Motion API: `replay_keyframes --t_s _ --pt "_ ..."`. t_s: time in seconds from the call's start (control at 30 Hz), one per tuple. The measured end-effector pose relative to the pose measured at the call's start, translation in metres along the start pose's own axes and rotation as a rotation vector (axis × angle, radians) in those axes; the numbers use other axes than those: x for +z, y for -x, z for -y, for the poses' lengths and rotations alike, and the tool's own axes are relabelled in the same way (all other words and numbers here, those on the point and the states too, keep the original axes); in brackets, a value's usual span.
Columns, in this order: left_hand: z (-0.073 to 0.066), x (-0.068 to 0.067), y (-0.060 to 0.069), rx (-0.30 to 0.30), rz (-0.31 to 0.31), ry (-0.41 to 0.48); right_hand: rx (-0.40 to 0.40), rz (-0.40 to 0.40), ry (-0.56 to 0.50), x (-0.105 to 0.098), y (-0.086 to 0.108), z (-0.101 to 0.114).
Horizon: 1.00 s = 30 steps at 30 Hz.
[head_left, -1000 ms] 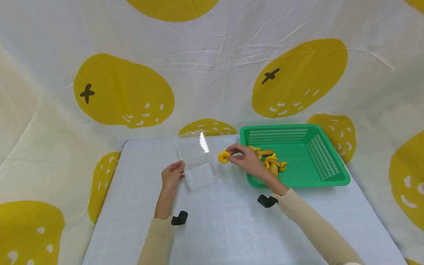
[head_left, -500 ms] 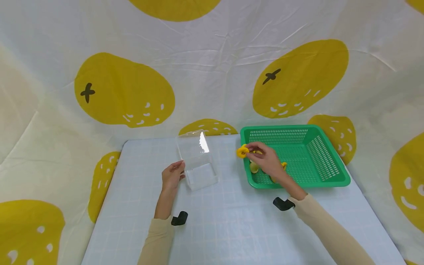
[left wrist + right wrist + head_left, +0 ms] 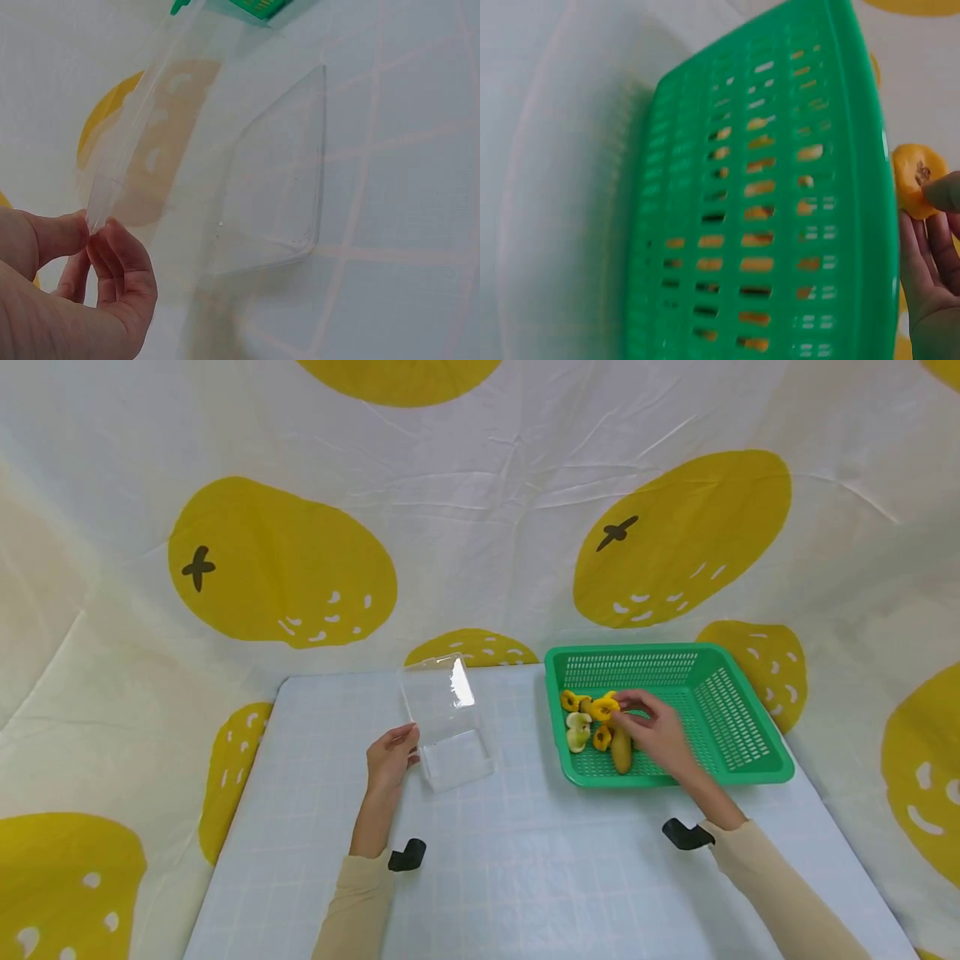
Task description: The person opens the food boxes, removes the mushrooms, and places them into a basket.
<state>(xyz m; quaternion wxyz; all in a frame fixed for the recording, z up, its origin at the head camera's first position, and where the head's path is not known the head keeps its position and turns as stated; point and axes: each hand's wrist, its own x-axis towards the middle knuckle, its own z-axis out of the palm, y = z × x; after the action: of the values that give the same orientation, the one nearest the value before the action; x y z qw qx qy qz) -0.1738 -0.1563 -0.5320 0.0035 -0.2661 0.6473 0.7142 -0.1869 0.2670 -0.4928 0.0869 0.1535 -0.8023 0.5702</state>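
Observation:
My left hand pinches the edge of a clear plastic box whose lid stands up and open. In the left wrist view, thumb and fingers grip the thin clear edge. Over the left part of a green basket, my right hand holds a yellow ring-shaped slice with a brown centre, pinched between thumb and fingers. Below it lie more yellow rings, pale green pieces and a brownish-yellow long piece.
The basket's slotted wall rises beside the right hand. A pale blue checked cloth covers the table. Behind it hangs a white curtain printed with large yellow shapes.
From beside the box, my right hand has moved right to over the basket, still holding the yellow slice. My left hand and the box have stayed put.

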Motion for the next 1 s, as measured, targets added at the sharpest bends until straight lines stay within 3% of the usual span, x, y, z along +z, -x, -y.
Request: replay_keyframes --t_s 0.23,0.43,0.53,0.8,1.0 --pt "0.000 0.001 0.001 0.006 0.005 0.007 0.004 -0.033 0.153 -0.023 0.013 0.016" --pt "-0.001 0.001 0.003 0.008 0.002 0.003 0.029 -0.033 0.270 -0.046 0.021 -0.020" --pt "-0.001 0.000 0.005 0.022 0.007 0.019 0.048 -0.013 0.339 -0.055 0.023 -0.026" --pt "0.000 0.001 0.005 0.040 0.006 0.038 0.115 0.139 0.532 -0.070 0.025 -0.030" --pt "0.001 0.001 0.005 0.045 -0.002 0.032 0.197 0.306 0.576 -0.071 0.020 -0.032"
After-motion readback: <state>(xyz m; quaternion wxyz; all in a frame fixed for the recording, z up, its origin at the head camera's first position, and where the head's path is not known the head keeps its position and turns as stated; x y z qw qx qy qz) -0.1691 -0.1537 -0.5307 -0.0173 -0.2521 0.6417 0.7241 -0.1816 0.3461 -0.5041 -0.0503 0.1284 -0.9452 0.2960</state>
